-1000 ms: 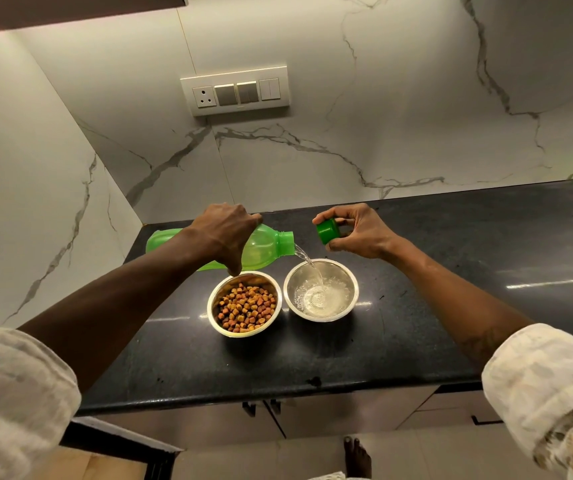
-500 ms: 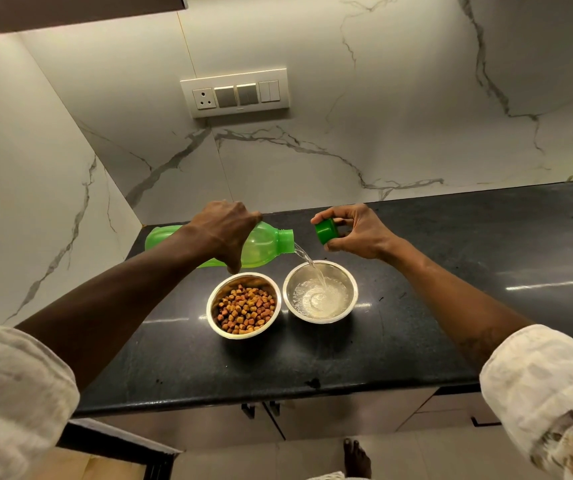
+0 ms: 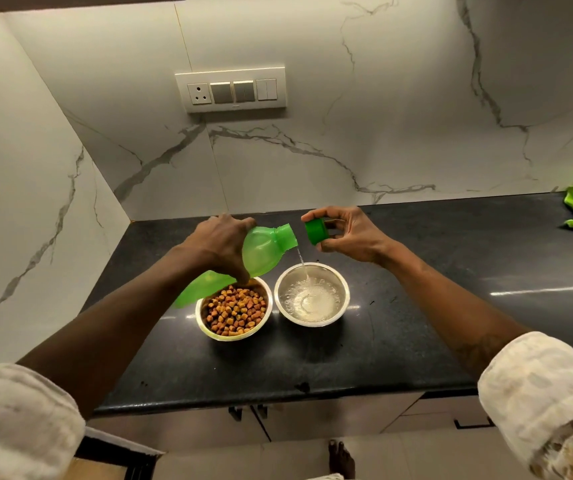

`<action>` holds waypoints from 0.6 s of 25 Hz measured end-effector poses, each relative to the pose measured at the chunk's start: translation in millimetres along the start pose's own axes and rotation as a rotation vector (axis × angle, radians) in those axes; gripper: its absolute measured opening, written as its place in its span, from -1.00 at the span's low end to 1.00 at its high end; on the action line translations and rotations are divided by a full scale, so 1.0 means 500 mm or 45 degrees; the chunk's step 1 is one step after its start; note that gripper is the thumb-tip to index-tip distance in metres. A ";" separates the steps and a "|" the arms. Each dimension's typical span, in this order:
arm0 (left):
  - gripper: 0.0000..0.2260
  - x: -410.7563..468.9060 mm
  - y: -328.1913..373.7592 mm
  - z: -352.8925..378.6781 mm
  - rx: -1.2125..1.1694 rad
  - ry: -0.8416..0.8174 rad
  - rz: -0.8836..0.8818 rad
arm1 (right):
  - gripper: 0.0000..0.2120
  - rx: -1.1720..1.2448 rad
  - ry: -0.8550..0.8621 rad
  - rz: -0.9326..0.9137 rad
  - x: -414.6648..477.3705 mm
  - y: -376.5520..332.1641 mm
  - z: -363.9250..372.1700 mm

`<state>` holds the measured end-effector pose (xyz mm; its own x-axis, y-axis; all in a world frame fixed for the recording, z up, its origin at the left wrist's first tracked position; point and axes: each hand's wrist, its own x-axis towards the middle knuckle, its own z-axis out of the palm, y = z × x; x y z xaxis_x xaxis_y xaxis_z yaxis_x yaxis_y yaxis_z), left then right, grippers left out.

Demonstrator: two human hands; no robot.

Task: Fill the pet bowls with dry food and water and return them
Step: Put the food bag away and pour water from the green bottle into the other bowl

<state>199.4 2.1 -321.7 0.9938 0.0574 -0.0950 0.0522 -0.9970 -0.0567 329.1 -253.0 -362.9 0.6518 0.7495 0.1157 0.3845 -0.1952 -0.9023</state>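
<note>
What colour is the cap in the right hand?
Green, darker than the bottle; the cap shows clearly in the head view.

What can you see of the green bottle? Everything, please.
The green bottle is translucent, looks like plastic, uncapped, with a rounded shoulder and short neck. The left hand holds it around the middle, tilted mouth-right above the kibble bowl. A thin stream of water runs from its mouth into the water bowl. Its cap is in the right hand.
</note>
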 end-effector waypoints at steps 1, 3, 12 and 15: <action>0.10 -0.002 0.002 0.006 -0.080 0.020 -0.017 | -0.45 0.003 -0.013 -0.016 0.004 -0.005 0.001; 0.10 -0.003 0.002 0.016 -0.214 0.067 -0.023 | -0.45 0.005 -0.048 -0.051 0.013 -0.020 0.004; -0.07 -0.001 0.000 0.025 -0.527 0.242 0.040 | -0.46 -0.303 -0.210 -0.281 0.069 -0.087 -0.013; -0.11 0.003 0.005 0.030 -0.589 0.283 0.063 | -0.48 -0.383 -0.237 -0.290 0.084 -0.101 -0.013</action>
<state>199.6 0.7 -336.9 0.9904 0.0473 0.1300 -0.0076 -0.9197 0.3926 341.3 -216.0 -309.6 0.4092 0.8910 0.1965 0.6971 -0.1664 -0.6974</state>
